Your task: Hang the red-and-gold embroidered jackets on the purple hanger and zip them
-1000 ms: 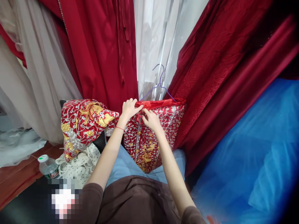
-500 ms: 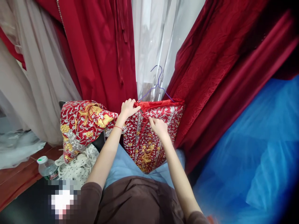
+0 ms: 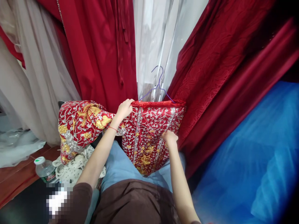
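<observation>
Embroidered red garment (image 3: 150, 133): lay over the blue trousers (image 3: 114, 168), purple hanger (image 3: 159, 85) at its top; gripped its top corner with left hand (image 3: 125, 109); curled right hand (image 3: 170, 137) at its front, could not tell whether grasping; apparently was arranging it; seemed to call for steady left hold next.

Garment (image 3: 149, 124) on the lap (image 3: 115, 166), and there's the hanger (image 3: 159, 84) rising from its far edge! Left hand (image 3: 125, 108) at the far left corner, right hand (image 3: 170, 137) over the right side. Out left, a bundle (image 3: 81, 124) sits partly over a cloth (image 3: 72, 169), bottle (image 3: 45, 169) just left of that. Drapes (image 3: 100, 46) hang behind; tulle (image 3: 245, 155) spreads well right of the lap.
</observation>
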### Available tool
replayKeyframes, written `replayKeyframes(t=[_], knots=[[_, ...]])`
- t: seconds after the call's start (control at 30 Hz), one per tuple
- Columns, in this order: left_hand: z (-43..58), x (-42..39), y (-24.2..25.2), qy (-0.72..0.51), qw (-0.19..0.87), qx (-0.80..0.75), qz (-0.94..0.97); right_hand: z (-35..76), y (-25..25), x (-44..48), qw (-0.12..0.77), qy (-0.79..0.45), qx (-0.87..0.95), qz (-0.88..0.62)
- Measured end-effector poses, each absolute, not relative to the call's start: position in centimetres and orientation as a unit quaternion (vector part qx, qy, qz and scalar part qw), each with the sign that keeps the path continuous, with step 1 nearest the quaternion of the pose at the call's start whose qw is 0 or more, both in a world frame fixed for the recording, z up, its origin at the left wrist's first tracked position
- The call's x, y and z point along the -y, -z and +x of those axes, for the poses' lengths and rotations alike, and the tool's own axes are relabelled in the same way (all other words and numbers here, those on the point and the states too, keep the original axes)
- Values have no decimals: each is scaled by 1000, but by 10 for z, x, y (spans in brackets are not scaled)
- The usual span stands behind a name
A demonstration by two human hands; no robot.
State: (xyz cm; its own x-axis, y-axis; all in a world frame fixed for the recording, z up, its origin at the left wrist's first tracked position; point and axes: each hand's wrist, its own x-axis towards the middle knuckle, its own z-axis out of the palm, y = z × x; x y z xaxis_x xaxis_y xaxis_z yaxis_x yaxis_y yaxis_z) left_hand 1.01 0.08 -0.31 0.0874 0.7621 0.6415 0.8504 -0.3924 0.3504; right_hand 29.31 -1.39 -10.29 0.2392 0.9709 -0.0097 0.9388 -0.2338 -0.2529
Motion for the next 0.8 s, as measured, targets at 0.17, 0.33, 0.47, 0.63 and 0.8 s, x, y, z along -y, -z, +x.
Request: replayKeyframes(t=[0.17,0.33,0.47,0.63,0.8], knots=[[-9,-2,-6,500,-137,424,-743,289,90,16,221,-101,744,-622],[-5,16,-2,505,-73,395,-764,225,50,16,405,-86,792,-449],[-3,29,5,474,6,377,-796,175,33,15,529,-186,700,-443],[2,35,4,420,47,424,-801,152,37,15,585,-393,603,-375],[12,35,6,395,90,479,-779,151,40,11,591,-475,561,-332]])
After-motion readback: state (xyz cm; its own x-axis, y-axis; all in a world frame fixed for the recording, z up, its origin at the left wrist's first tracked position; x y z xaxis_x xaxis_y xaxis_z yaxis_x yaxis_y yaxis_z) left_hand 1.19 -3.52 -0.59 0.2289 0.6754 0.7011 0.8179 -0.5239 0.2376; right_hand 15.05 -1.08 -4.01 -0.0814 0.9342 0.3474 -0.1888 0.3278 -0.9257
